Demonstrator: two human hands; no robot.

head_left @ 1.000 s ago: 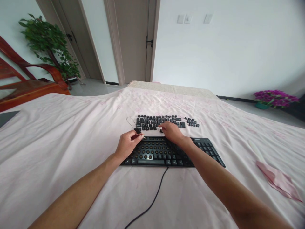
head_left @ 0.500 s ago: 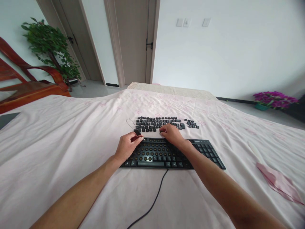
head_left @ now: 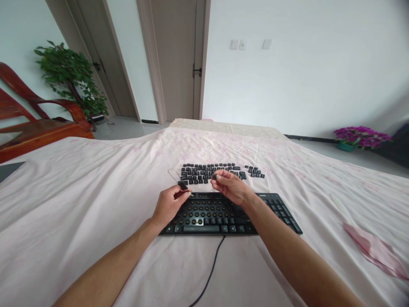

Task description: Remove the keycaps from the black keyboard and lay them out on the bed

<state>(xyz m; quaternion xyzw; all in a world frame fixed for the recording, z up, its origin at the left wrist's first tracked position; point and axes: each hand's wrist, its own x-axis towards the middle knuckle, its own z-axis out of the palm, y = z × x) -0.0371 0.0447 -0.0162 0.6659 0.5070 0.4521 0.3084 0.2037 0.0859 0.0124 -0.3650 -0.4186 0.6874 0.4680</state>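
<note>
A black keyboard (head_left: 204, 229) lies on the cloth; many of its keys are off, baring rows of round switch spots, while the number pad and part of the lower rows keep their caps. My left hand (head_left: 169, 207) is closed at the keyboard's upper left edge, gripping a keycap puller (head_left: 182, 185) by its black handle, its wire loop pointing away. Above the keyboard's far edge, my right hand (head_left: 230, 186) pinches a small black keycap (head_left: 214, 176). Behind the keyboard, loose keycaps (head_left: 198, 172) lie in rows, partly hidden by my right hand.
A black cable (head_left: 209, 273) runs from the keyboard toward me. To the right lie a pink cloth (head_left: 372, 247) and a pale brush-like thing (head_left: 340, 207). Pink flowered cloth (head_left: 111, 187) covers the surface. A wooden chair (head_left: 47, 128) stands far left.
My right hand has lifted and turned, bringing a keycap up from the loose rows into view. My left hand stays at the keyboard's edge with the puller. The head view has tilted up slightly.
</note>
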